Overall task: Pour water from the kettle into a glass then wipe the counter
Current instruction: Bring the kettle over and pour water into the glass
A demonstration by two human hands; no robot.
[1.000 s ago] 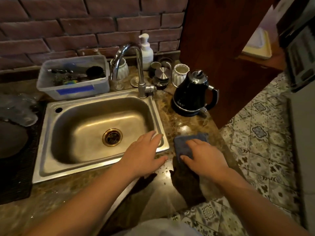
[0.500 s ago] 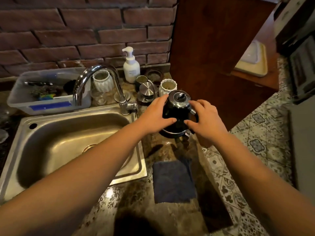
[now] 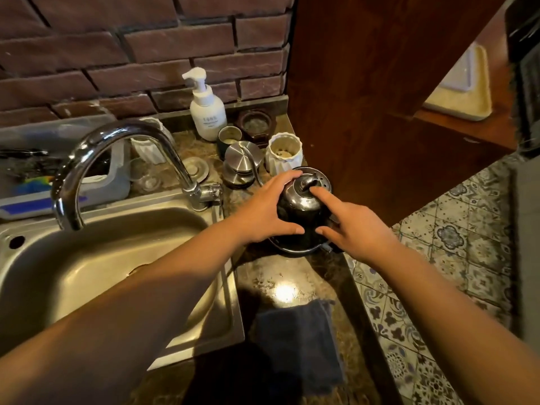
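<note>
- Currently both hands are on the black kettle (image 3: 302, 206), which stands on its base at the back right of the table (image 3: 295, 273), just right of the sink (image 3: 102, 258)
- Left hand (image 3: 263, 211): grip spread wide, fingers arched over the kettle's left shoulder, thumb low on the near side of the body; it cups the kettle more than clamps it
- Right hand (image 3: 355, 229): grip mostly open; forefinger straight with its tip on the steel lid by the knob, thumb against the lower body, other fingers hidden behind the kettle
- Handle not visible from this view; cannot tell whether any finger reaches it
- Judgement: step in hand is seating or steadying the kettle; for a pour, the right hand should move to the handle, the left stay off the steel lid in case it is hot
- Clear glass (image 3: 149, 178) stands behind the tap (image 3: 117, 159), well left of the kettle; bring it nearer before tipping
- Dark cloth (image 3: 298, 343) lies flat on the table, nearer the person than the kettle, ready for wiping; the sheen on the stone between them may be wet
- Writing: white pump bottle (image 3: 207, 109) behind the kettle carries small grey print, too small to read; no legible brand on the kettle
</note>
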